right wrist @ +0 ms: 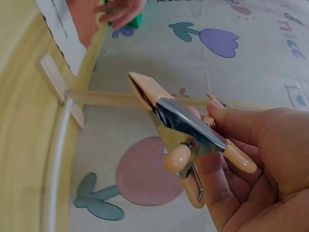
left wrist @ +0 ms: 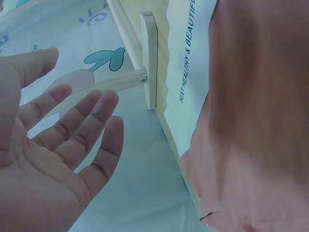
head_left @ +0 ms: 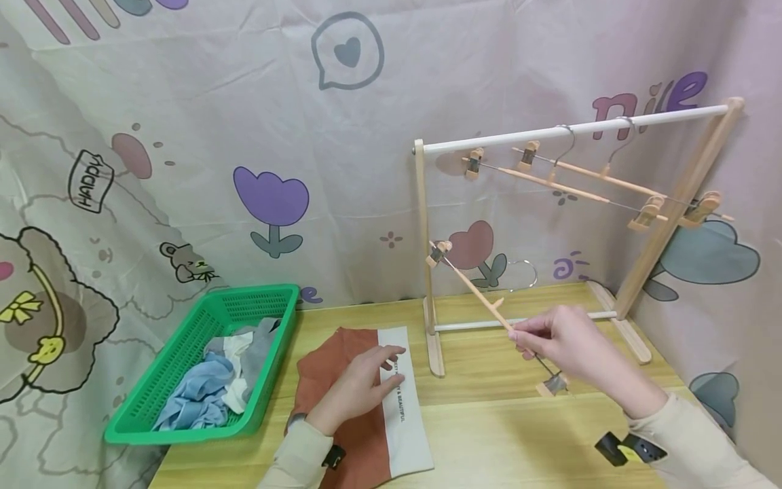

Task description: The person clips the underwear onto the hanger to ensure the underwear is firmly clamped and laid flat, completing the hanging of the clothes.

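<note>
My right hand (head_left: 568, 343) pinches the wooden bar of a clip hanger (head_left: 473, 287) between thumb and fingers. The hanger is held up at a slant in front of the rack, its metal hook pointing toward the back. One of its peg clips (right wrist: 190, 123) shows close up in the right wrist view, its jaws holding no cloth. A rust-brown and white garment (head_left: 368, 445) with printed lettering lies flat on the table. Over it is my left hand (head_left: 357, 387), fingers spread and loosely bent, holding nothing.
A wooden rack (head_left: 423, 224) with white rods stands at the back right. Two more clip hangers (head_left: 552, 185) hang from its top rod. To the left is a green basket (head_left: 140, 438) with blue, white and grey cloth inside. A printed curtain (head_left: 366, 170) closes off the back.
</note>
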`<control>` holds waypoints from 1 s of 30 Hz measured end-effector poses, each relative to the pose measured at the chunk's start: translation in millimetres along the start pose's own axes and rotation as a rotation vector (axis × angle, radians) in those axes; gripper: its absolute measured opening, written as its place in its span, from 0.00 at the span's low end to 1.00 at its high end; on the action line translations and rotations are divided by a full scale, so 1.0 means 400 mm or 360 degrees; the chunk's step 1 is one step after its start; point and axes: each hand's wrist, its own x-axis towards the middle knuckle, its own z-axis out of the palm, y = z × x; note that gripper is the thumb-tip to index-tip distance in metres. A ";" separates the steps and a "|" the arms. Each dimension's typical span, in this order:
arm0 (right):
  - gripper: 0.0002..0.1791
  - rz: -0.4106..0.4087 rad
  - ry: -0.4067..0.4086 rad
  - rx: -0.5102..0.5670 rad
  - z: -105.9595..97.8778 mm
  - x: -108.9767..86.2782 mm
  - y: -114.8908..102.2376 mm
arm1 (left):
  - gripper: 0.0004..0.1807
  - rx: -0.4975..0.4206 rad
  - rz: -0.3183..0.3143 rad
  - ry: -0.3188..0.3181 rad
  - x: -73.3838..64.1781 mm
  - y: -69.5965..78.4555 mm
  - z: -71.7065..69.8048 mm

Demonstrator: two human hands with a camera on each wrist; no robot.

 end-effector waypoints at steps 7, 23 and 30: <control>0.11 0.0081 -0.0064 0.0121 0.045 -0.051 0.031 | 0.26 -0.0036 -0.0007 0.0002 0.008 0.012 -0.004; 0.06 0.0076 -0.0294 0.0645 0.283 -0.071 0.041 | 0.20 -0.0593 -0.0255 0.0283 0.077 -0.019 0.001; 0.08 0.0121 -0.0288 0.0793 0.372 -0.045 0.037 | 0.20 -0.0815 -0.0474 0.0363 0.115 -0.054 0.002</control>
